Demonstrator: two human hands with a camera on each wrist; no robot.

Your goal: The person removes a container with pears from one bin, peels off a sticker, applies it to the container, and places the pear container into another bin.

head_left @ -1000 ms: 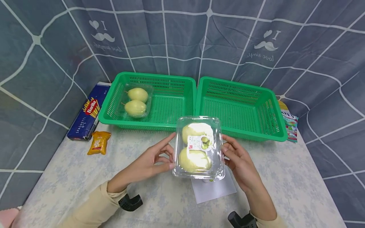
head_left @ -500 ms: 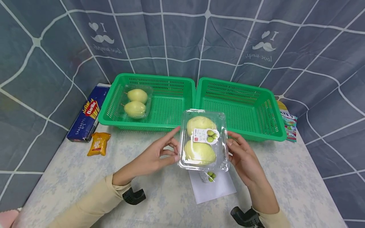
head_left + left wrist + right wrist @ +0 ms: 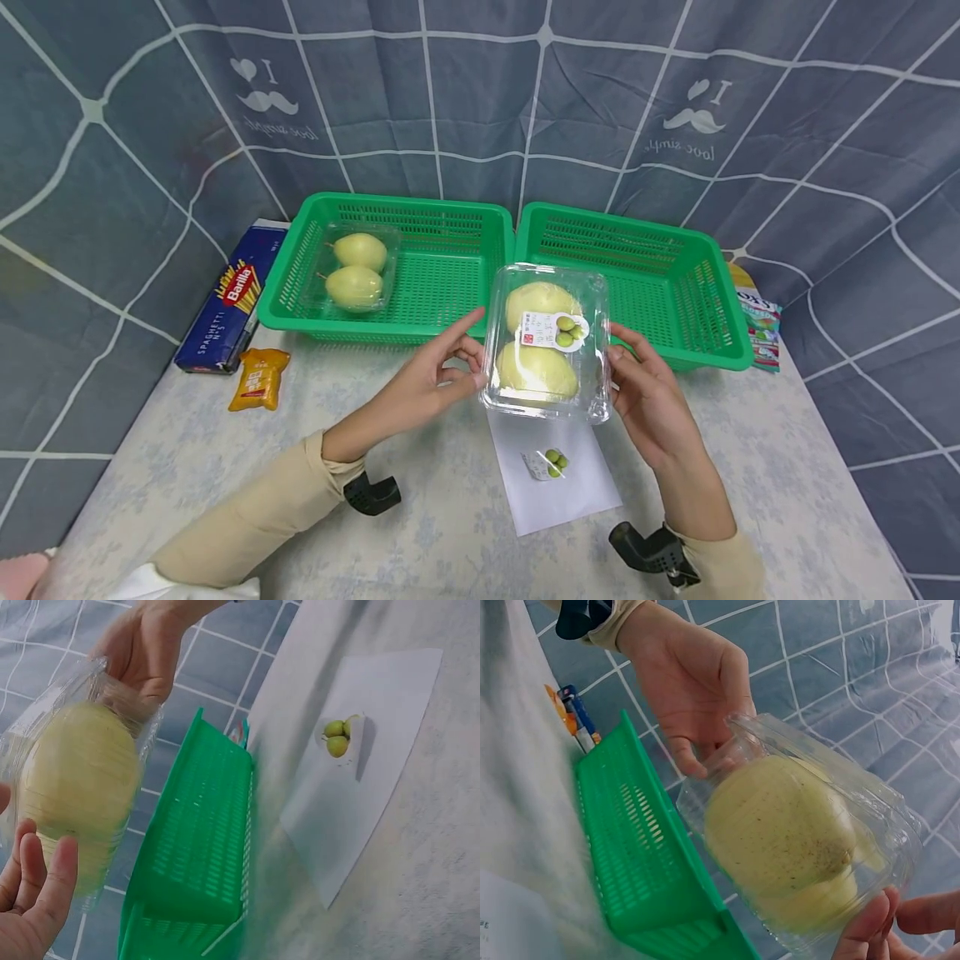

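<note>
Both hands hold a clear plastic fruit box (image 3: 546, 346) up above the table. Two pale yellow fruits, pear-like, lie inside, and its lid carries a white label (image 3: 555, 332) with green fruits printed on it. My left hand (image 3: 423, 379) grips the left edge between thumb and fingers, its index finger pointing forward. On the right edge, my right hand (image 3: 652, 404) holds with thumb and fingers; some fingertips are hidden behind the plastic. Below the box, a white paper sheet (image 3: 551, 500) lies on the table, bearing a small fruit-printed label (image 3: 546, 464).
Two green baskets (image 3: 457, 329) (image 3: 720, 354) stand side by side at the back. The left one contains a similar fruit box (image 3: 356, 271). Left of it lie a blue spaghetti box (image 3: 232, 308) and an orange snack packet (image 3: 258, 379). Colourful packets (image 3: 763, 329) lie beyond the right basket.
Both hands have carried the fruit box forward and slightly to the right. More of the paper sheet and the small label on it now shows.
</note>
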